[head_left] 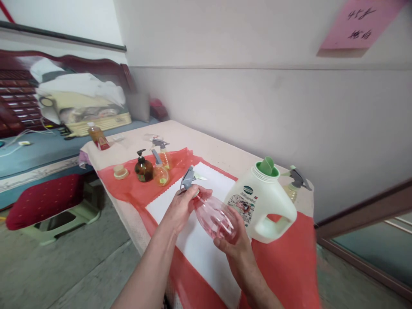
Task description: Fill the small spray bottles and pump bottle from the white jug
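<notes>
Tilted over the white sheet (206, 257) is a clear pinkish spray bottle (215, 216) with a grey trigger head (188, 177). My left hand (185, 204) is closed around its neck, just below the trigger. Wrapped around the bottle's base is my right hand (236, 240). The bottle looks see-through, with no liquid that I can make out. Close to my right hand stands a large pale green jug (273, 201) without a cap on its mouth, a green spout piece (267, 165) showing in the opening.
On the red cloth (286, 266) stand a brown pump bottle (143, 168), a small round jar (120, 172) and two yellowish spray bottles (161, 176). Another spray bottle (292, 189) is behind the jug. An amber bottle (98, 136) stands at the far left corner; a red-topped stool (45, 201) is beside the table.
</notes>
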Demonstrator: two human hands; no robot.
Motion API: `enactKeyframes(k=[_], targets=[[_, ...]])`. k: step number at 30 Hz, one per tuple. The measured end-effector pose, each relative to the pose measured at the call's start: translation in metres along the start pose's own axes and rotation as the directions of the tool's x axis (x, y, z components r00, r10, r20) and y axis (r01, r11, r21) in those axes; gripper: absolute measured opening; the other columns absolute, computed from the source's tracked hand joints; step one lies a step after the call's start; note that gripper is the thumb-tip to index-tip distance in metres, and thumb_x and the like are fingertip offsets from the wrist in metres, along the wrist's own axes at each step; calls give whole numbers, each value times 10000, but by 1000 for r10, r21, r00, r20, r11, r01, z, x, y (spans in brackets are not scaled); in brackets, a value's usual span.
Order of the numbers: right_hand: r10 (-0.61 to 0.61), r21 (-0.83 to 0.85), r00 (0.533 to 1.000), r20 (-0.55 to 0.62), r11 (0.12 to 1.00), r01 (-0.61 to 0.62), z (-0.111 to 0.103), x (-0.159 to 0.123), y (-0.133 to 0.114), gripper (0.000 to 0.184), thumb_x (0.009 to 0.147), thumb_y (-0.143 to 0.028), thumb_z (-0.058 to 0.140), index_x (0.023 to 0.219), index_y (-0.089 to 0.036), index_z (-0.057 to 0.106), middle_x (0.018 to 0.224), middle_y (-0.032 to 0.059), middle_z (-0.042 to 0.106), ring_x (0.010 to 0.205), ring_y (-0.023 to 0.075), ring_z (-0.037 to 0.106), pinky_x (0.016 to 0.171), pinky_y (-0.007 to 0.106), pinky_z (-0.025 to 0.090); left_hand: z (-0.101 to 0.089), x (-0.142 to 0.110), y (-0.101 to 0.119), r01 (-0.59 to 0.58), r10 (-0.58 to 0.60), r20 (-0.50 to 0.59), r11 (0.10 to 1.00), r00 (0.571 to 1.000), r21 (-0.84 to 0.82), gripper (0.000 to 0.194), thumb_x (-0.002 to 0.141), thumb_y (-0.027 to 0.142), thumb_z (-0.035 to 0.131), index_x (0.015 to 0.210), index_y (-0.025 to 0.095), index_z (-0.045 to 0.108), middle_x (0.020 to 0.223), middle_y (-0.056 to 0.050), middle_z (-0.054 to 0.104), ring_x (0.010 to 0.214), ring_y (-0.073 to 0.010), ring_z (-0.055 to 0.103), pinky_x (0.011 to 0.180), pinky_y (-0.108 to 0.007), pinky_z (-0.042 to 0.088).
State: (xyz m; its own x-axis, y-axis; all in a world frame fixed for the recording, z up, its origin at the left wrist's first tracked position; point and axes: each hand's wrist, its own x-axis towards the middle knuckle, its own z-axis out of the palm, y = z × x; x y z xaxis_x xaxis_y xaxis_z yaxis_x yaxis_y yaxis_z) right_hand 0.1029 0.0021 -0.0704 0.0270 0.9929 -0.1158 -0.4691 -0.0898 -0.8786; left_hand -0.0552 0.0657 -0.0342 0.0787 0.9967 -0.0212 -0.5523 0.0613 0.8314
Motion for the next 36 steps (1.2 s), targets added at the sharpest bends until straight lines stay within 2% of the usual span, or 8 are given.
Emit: enactKeyframes(k=[5, 9, 14, 18, 24, 27, 30, 36], targets=[[145, -30, 983, 112, 989, -143, -4, -3, -1, 793, 602, -509, 834, 1288, -269, 518, 1159, 87, 674, 935, 263, 683, 733, 372, 547, 2, -2, 3, 28, -28, -10, 1000, 1000, -8, 222, 820, 367, 650, 764, 155, 689, 927, -113, 757, 968, -248, 680, 924, -366, 461], [366, 17, 901, 232, 925, -380, -4, -4, 5, 776, 768, -798, 489, 1254, -196, 546, 813, 72, 711, 553, 185, 658, 494, 280, 465, 6, -2, 0, -3, 1, -38, 997, 999, -71, 232, 817, 360, 613, 698, 166, 652, 808, -91, 752, 879, -235, 694, 872, -354, 480], [284, 57, 955, 81, 956, -289, 7, -4, 14, 770, 722, -743, 620, 1338, -312, 456, 1230, 91, 633, 658, 181, 689, 497, 295, 506, 10, 2, -7, -96, 80, -218, 993, 973, -65, 235, 808, 356, 616, 666, 169, 618, 701, -63, 717, 761, -204, 687, 819, -332, 487], [49, -67, 999, 24, 997, -47, 10, -6, 14, 1046, 501, -398, 921, 1383, -383, 359, 1201, 29, 650, 708, 154, 677, 605, 287, 543, 9, 4, -4, -126, 88, -266, 984, 960, -129, 231, 804, 349, 619, 652, 176, 599, 688, -53, 714, 749, -183, 683, 839, -322, 486], [437, 17, 885, 163, 895, -445, 6, -2, 10, 813, 772, -826, 431, 1240, -175, 566, 851, 114, 728, 468, 141, 612, 392, 228, 406, 5, 4, -3, -66, 47, -210, 994, 977, -88, 234, 802, 373, 629, 686, 171, 614, 727, -73, 726, 794, -208, 694, 819, -321, 489], [285, 5, 957, 56, 958, -286, 7, -2, 11, 731, 730, -687, 661, 1321, -283, 517, 1241, 106, 648, 757, 180, 686, 539, 275, 522, 6, 5, -5, -121, 98, -287, 991, 953, -63, 228, 797, 366, 647, 689, 169, 611, 691, -54, 709, 789, -210, 698, 796, -309, 489], [79, -71, 997, 4, 994, -79, 8, -3, 9, 942, 531, -411, 904, 1357, -358, 454, 1337, 46, 582, 877, 184, 675, 684, 296, 545, 7, 6, -5, -130, 95, -320, 987, 943, -91, 234, 794, 373, 654, 691, 170, 603, 698, -53, 708, 788, -207, 698, 781, -301, 489], [416, 64, 899, 140, 902, -427, 2, 3, 10, 761, 798, -798, 437, 1202, -172, 589, 855, 77, 696, 501, 131, 616, 434, 233, 413, 8, 5, -6, -77, 63, -235, 996, 970, -54, 243, 801, 373, 653, 690, 160, 616, 734, -71, 720, 823, -214, 701, 810, -307, 488]])
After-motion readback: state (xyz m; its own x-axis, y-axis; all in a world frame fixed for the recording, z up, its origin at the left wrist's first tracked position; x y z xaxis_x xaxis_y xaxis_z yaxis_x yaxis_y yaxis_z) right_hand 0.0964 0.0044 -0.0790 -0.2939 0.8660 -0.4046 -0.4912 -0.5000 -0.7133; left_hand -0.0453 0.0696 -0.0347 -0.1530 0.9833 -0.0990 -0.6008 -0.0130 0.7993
